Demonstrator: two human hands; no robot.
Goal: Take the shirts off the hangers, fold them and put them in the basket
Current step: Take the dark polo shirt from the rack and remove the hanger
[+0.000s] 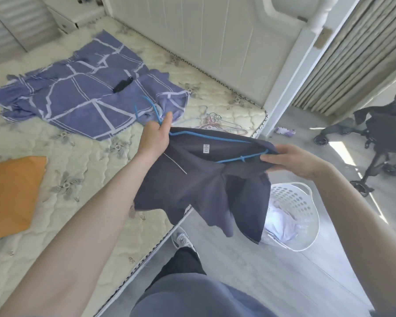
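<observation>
Grey-clad legs stand on the pale wooden floor (272,271) beside the quilted cream mattress (82,202), where a blue cloth with white lines (78,97) lies spread. Held above the mattress edge, the dark navy shirt (192,186) hangs on a thin blue wire hanger (215,138). Below it sits the white perforated plastic basket (302,216) holding pale clothes. Left hand (156,138) fingers close around the hanger's neck; right hand (293,161) fingers pinch the shirt's shoulder.

Both bare forearms extended forward. Left hand (154,136) raised, fingers curled shut in pinch, thumb up. Right hand (292,160) lower, palm down, fingers and thumb clamped together, wrist bent inward toward left.
</observation>
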